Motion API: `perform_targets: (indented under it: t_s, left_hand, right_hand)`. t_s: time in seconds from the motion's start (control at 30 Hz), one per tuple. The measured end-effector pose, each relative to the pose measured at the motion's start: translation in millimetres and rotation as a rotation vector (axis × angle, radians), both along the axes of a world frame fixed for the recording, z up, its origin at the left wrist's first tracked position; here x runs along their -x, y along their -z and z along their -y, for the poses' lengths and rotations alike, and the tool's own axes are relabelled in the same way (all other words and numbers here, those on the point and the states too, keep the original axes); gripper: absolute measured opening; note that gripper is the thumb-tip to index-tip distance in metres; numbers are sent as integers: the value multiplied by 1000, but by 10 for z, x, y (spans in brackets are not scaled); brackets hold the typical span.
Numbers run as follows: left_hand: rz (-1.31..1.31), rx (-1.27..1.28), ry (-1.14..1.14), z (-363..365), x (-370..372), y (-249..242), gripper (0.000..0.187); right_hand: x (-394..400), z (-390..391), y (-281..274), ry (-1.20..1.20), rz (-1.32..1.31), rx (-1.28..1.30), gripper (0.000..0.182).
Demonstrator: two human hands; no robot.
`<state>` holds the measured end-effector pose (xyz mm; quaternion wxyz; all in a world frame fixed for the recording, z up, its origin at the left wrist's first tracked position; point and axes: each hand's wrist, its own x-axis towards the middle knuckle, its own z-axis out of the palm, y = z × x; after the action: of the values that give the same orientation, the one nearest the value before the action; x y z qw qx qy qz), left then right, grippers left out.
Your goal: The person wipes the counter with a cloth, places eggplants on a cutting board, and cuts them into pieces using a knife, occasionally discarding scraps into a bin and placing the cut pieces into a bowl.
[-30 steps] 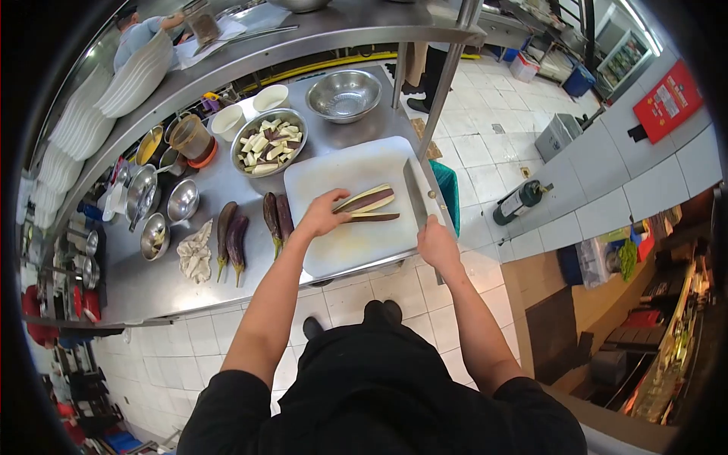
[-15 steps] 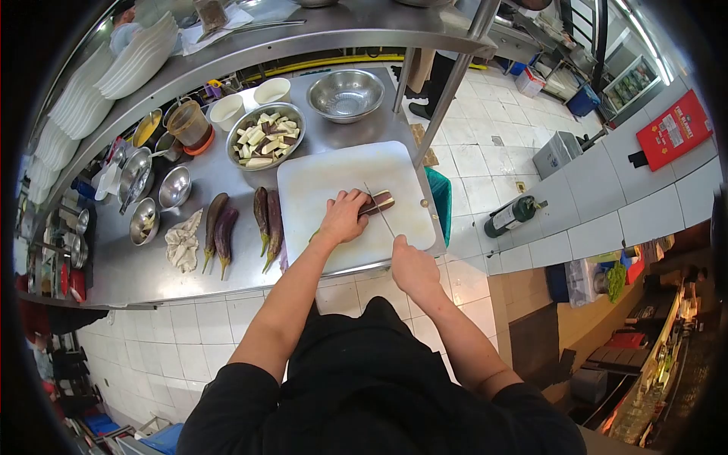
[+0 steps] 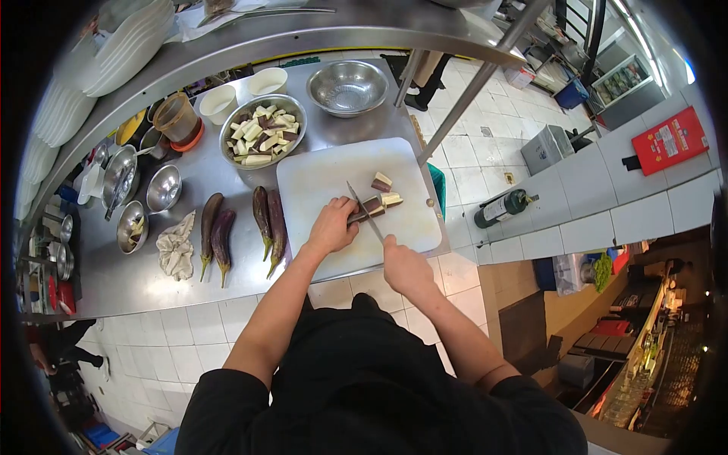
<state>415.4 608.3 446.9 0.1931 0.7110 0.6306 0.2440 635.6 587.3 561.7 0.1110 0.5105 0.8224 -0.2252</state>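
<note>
My left hand (image 3: 334, 225) presses a length of eggplant (image 3: 367, 212) down on the white cutting board (image 3: 318, 171), fingers closed on it. In my right hand (image 3: 406, 265) is a knife (image 3: 366, 211), its blade lying across that eggplant just right of my left fingertips. Cut eggplant chunks (image 3: 382, 182) rest on the board beyond and to the right of the blade. Left of the board lie whole purple eggplants (image 3: 276, 227), and more eggplants (image 3: 222, 243) sit farther left. A steel bowl (image 3: 300, 144) full of cut eggplant stands behind the board's left corner.
A second steel bowl (image 3: 347, 87) stands behind the board. At left are a crumpled cloth (image 3: 176, 246), small metal bowls (image 3: 164, 188) and a plastic container (image 3: 178, 121). An overhead shelf (image 3: 303, 34) on a post (image 3: 481, 91) crosses the back.
The knife has cut farther along the eggplant, toward my left hand. Cut chunks now lie separate on the board's right side. My left hand has shifted slightly left.
</note>
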Motion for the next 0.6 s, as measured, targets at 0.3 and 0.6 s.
perform_targets:
  t_s: [0.3,0.6]
  left_hand:
    - [98,-4,-58,217,131,-171,37]
    - [180,-48,-141,561,258,97,33]
  right_hand:
    - [364,-457,465,6,-213,-110,20]
    - [-8,272,1,-140,-107,13,17]
